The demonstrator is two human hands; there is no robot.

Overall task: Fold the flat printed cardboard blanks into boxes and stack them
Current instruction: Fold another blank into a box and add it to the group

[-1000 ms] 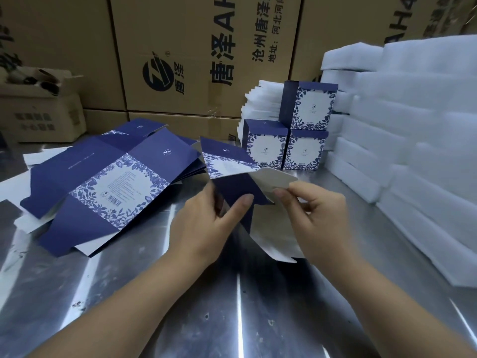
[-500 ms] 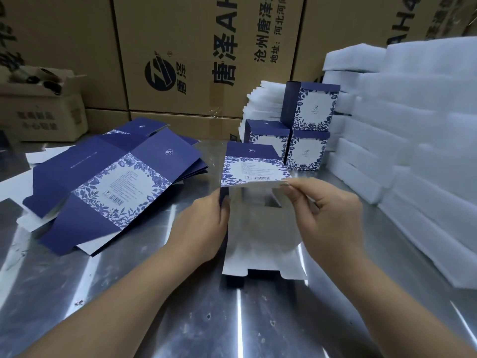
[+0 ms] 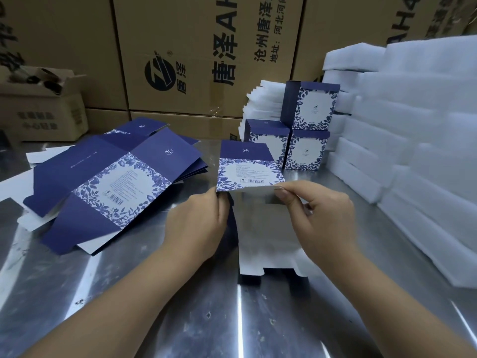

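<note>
A blue-and-white floral cardboard blank (image 3: 249,171) lies on the steel table in front of me, its far printed panel bent up along a crease and its white inside facing me nearer. My left hand (image 3: 198,223) pinches the crease at its left end. My right hand (image 3: 320,215) pinches the same crease at its right end. A pile of flat printed blanks (image 3: 113,182) lies to the left. Three folded boxes (image 3: 307,130) are stacked at the back, one on top of two.
White foam sheets (image 3: 418,140) are stacked high along the right side, and more (image 3: 263,102) stand behind the boxes. Large brown cartons (image 3: 206,52) form the back wall. A small open carton (image 3: 44,109) sits at far left. The steel table (image 3: 206,319) reaches toward me.
The blank was twisted and mid-air between my hands a second ago. It now lies flat on the table with the far panel creased upward, both hands at the fold.
</note>
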